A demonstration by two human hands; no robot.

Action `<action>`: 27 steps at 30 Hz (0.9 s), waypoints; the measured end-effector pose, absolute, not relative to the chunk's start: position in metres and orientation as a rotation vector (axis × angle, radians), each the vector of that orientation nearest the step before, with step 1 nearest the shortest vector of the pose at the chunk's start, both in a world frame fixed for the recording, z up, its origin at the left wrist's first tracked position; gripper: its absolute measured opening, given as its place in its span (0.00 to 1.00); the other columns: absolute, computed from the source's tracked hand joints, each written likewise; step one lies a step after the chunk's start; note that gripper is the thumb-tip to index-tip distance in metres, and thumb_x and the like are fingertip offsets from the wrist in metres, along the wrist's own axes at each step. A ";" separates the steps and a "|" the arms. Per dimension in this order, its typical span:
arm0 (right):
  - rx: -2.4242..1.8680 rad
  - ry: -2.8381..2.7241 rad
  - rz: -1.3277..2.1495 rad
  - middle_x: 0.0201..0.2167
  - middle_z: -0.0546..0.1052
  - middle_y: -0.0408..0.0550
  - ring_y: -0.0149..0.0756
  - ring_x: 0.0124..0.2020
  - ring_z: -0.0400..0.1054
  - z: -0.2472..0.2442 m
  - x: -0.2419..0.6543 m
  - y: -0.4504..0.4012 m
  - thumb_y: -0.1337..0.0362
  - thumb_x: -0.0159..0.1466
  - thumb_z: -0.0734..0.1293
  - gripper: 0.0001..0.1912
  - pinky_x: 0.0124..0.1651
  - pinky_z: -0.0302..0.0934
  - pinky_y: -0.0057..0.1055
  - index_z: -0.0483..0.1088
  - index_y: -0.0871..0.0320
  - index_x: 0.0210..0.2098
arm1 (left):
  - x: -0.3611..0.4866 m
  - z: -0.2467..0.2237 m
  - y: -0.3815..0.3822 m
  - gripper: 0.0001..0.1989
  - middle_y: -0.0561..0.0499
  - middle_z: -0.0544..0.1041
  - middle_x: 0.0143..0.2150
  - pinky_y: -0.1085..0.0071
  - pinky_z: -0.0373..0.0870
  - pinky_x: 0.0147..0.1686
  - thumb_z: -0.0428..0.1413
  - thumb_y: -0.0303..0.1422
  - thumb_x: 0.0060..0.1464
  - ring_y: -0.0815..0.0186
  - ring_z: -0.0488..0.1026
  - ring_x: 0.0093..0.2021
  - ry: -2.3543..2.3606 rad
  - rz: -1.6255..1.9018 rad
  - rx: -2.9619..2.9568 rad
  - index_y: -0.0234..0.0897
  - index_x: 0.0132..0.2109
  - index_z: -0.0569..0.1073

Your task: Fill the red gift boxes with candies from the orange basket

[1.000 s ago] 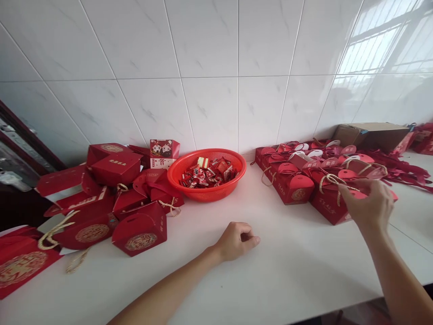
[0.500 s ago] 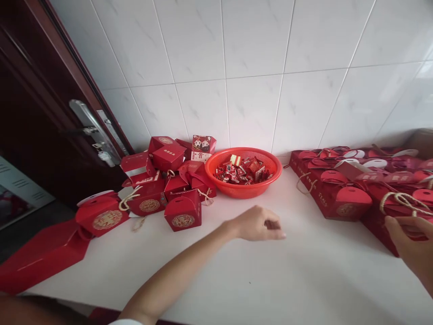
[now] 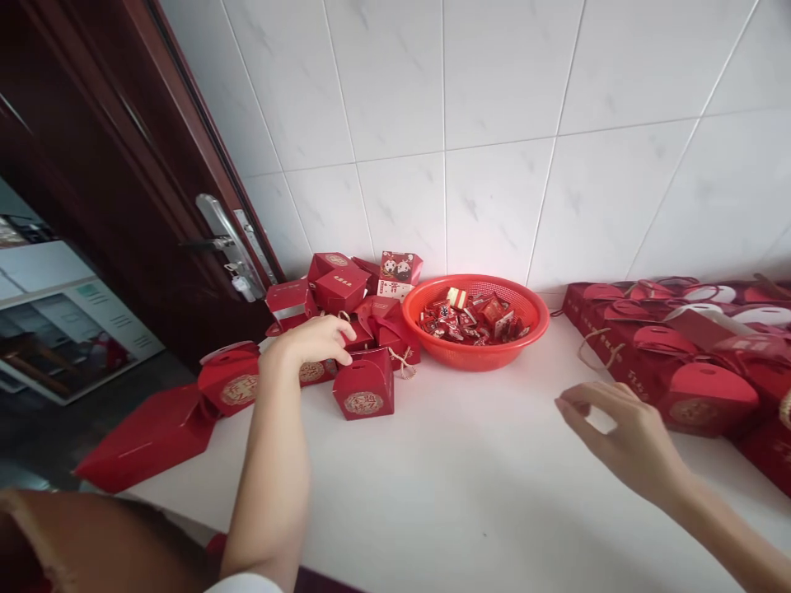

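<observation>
In the head view, the left hand [image 3: 312, 339] reaches over a pile of red gift boxes [image 3: 339, 288], thumb and fingers parted and bent downward. Its thumb is just beside the nearest small gift box [image 3: 363, 387], which stands upright on the white tabletop [image 3: 445, 494] with a gold medallion facing forward; whether they touch cannot be told. A twisted cord [image 3: 404, 364] hangs at the pile's right side, and a box printed with two cartoon figures [image 3: 395, 270] stands at its back.

The right hand [image 3: 624, 428] is over the tabletop, just beside the rows of lidded gift boxes [image 3: 704, 394] at the right. Its thumb and index finger curve into a ring with nothing visible inside; whether the tips meet cannot be told.

Between the pile and the rows, near the tiled wall [image 3: 494, 91], sits a red plastic basket [image 3: 479, 359] of wrapped sweets [image 3: 473, 319]. Left of the pile are another medallion box [image 3: 231, 387] and a long red box [image 3: 154, 441]. Behind them is a dark door [image 3: 142, 148] with a metal handle [image 3: 231, 243] and hanging keys [image 3: 243, 286].
</observation>
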State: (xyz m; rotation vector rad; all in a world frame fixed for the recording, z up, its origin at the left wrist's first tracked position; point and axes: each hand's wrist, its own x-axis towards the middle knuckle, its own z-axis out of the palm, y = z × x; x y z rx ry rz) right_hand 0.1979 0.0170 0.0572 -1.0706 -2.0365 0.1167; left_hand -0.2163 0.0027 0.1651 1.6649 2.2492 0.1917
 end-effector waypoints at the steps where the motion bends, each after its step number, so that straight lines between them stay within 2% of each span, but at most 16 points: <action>1: -1.013 -2.082 0.137 0.22 0.75 0.45 0.38 0.24 0.69 0.057 0.189 0.018 0.56 0.64 0.63 0.13 0.34 0.64 0.36 0.71 0.52 0.26 | -0.217 0.163 0.005 0.25 0.49 0.83 0.46 0.69 0.72 0.42 0.62 0.37 0.35 0.55 0.78 0.46 2.234 0.185 1.665 0.42 0.46 0.79; 5: -0.851 -2.192 0.264 0.24 0.76 0.45 0.38 0.27 0.71 0.062 0.156 0.020 0.61 0.66 0.62 0.11 0.35 0.64 0.35 0.70 0.53 0.28 | -0.213 0.159 0.013 0.17 0.50 0.83 0.46 0.69 0.71 0.43 0.61 0.39 0.41 0.55 0.78 0.47 2.183 0.180 1.710 0.43 0.41 0.81; 10: -0.740 -2.208 0.387 0.25 0.76 0.44 0.37 0.28 0.69 0.074 0.125 0.020 0.65 0.66 0.62 0.10 0.36 0.64 0.36 0.70 0.53 0.28 | -0.210 0.156 0.016 0.23 0.49 0.82 0.49 0.72 0.71 0.42 0.63 0.41 0.38 0.56 0.78 0.47 2.074 0.266 1.705 0.42 0.45 0.80; 12: -0.710 -2.206 0.437 0.26 0.76 0.43 0.37 0.29 0.69 0.077 0.114 0.020 0.65 0.66 0.62 0.10 0.37 0.64 0.36 0.69 0.53 0.28 | -0.207 0.156 0.016 0.16 0.51 0.82 0.43 0.71 0.69 0.39 0.62 0.41 0.41 0.57 0.77 0.43 2.036 0.244 1.736 0.42 0.39 0.80; 14: -0.685 -2.199 0.495 0.27 0.76 0.43 0.37 0.29 0.70 0.080 0.104 0.021 0.66 0.66 0.62 0.08 0.39 0.64 0.37 0.69 0.53 0.29 | -0.201 0.157 0.017 0.10 0.53 0.79 0.32 0.70 0.65 0.34 0.58 0.41 0.47 0.60 0.75 0.34 2.068 0.200 1.814 0.41 0.29 0.77; 16: -0.677 -2.185 0.559 0.30 0.77 0.44 0.37 0.31 0.71 0.081 0.096 0.022 0.65 0.66 0.62 0.06 0.41 0.65 0.38 0.70 0.53 0.33 | -0.191 0.157 0.018 0.15 0.54 0.70 0.23 0.69 0.59 0.29 0.54 0.41 0.53 0.64 0.68 0.27 2.086 0.178 1.922 0.39 0.22 0.69; 18: -0.671 -2.172 0.612 0.36 0.78 0.47 0.39 0.35 0.72 0.083 0.089 0.023 0.63 0.66 0.63 0.06 0.42 0.67 0.38 0.71 0.53 0.41 | -0.176 0.157 0.019 0.18 0.55 0.65 0.20 0.69 0.56 0.27 0.51 0.42 0.56 0.66 0.63 0.24 1.988 0.211 2.015 0.39 0.22 0.65; 20: -0.666 -2.185 0.630 0.45 0.77 0.51 0.42 0.42 0.72 0.083 0.085 0.025 0.60 0.65 0.66 0.14 0.45 0.68 0.40 0.70 0.53 0.50 | -0.157 0.156 0.020 0.18 0.55 0.64 0.20 0.70 0.55 0.26 0.50 0.45 0.58 0.67 0.61 0.23 1.832 0.267 2.049 0.39 0.25 0.65; 22: -0.654 -2.245 0.608 0.46 0.76 0.52 0.44 0.44 0.71 0.084 0.086 0.026 0.59 0.63 0.70 0.20 0.47 0.67 0.41 0.70 0.53 0.53 | -0.138 0.153 0.020 0.19 0.56 0.64 0.21 0.70 0.55 0.25 0.48 0.47 0.60 0.68 0.61 0.22 1.703 0.300 2.052 0.39 0.27 0.66; 23: -0.638 -2.285 0.595 0.44 0.77 0.52 0.44 0.43 0.70 0.084 0.088 0.027 0.59 0.62 0.71 0.18 0.47 0.67 0.41 0.71 0.53 0.51 | -0.130 0.151 0.021 0.20 0.55 0.65 0.21 0.71 0.55 0.25 0.48 0.47 0.61 0.68 0.62 0.22 1.654 0.305 2.062 0.39 0.27 0.66; 25: -0.578 -2.355 0.588 0.35 0.76 0.48 0.40 0.37 0.68 0.085 0.093 0.027 0.61 0.62 0.71 0.06 0.43 0.65 0.38 0.75 0.54 0.39 | -0.117 0.144 0.024 0.19 0.55 0.65 0.23 0.72 0.55 0.25 0.47 0.46 0.62 0.68 0.63 0.24 1.585 0.312 2.104 0.38 0.27 0.65; 26: -0.537 -2.381 0.606 0.31 0.74 0.47 0.37 0.34 0.66 0.085 0.097 0.026 0.61 0.63 0.70 0.05 0.40 0.64 0.35 0.74 0.55 0.32 | -0.113 0.141 0.026 0.19 0.55 0.66 0.23 0.72 0.55 0.25 0.47 0.45 0.62 0.68 0.63 0.24 1.572 0.318 2.125 0.38 0.27 0.64; 27: -0.499 -2.397 0.644 0.28 0.72 0.45 0.34 0.31 0.64 0.086 0.101 0.026 0.61 0.64 0.70 0.11 0.37 0.62 0.32 0.71 0.57 0.26 | -0.111 0.137 0.029 0.19 0.55 0.66 0.24 0.72 0.55 0.25 0.46 0.44 0.63 0.68 0.63 0.24 1.577 0.332 2.139 0.38 0.27 0.63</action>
